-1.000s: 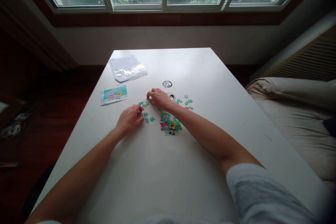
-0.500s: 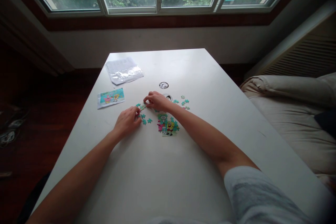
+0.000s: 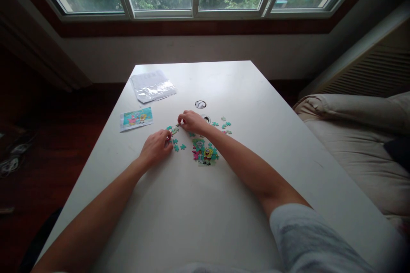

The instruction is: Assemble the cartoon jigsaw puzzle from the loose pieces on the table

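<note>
My left hand [image 3: 156, 146] rests at the left of the loose puzzle pieces, its fingers closed around a small pinkish puzzle piece [image 3: 168, 137]. Farther up the table, my right hand [image 3: 192, 122] pinches at a small pale puzzle piece [image 3: 178, 125] at its fingertips. Green loose pieces [image 3: 176, 148] lie between and just below the hands. Nearer to me is a partly joined jigsaw puzzle [image 3: 205, 153] with cartoon figures; my right forearm passes beside it. More loose pieces [image 3: 226, 124] are scattered to the right of my right wrist.
A picture card [image 3: 136, 118] with cartoon figures lies at the table's left side. Behind it is a clear plastic bag [image 3: 153, 86] with white paper. A round hole [image 3: 200, 104] is set in the white table [image 3: 198, 222]. A beige sofa [image 3: 346, 145] stands at the right.
My right hand has shifted slightly to the right, away from the left hand. My left hand stays nearly still. The whole view has moved a little.
</note>
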A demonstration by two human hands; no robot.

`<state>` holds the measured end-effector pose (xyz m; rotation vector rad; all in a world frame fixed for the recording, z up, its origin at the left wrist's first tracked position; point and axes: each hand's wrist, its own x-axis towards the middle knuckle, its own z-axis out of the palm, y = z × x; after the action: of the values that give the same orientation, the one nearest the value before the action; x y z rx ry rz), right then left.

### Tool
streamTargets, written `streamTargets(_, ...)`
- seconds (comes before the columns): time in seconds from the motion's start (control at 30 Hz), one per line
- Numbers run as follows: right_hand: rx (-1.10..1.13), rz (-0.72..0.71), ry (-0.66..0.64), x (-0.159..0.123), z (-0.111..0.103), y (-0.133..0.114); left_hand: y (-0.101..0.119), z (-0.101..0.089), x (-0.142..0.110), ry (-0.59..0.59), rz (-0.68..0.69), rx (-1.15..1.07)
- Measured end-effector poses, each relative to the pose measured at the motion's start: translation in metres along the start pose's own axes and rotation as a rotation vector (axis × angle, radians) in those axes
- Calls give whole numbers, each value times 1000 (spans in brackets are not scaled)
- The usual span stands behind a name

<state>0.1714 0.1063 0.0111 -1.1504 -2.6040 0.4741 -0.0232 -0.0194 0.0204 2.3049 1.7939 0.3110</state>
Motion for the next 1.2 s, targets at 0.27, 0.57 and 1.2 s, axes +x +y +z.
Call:
streamTargets(0.27, 42, 24, 12, -1, -1, 3, 0, -1, -1, 3, 4, -9)
streamTargets(0.57, -77, 25, 31, -5, 5, -12, 0, 0, -2, 27, 13, -11)
streamTargets(1.2, 713, 43, 148, -121, -18, -29, 18, 14, -10, 192, 61, -173)
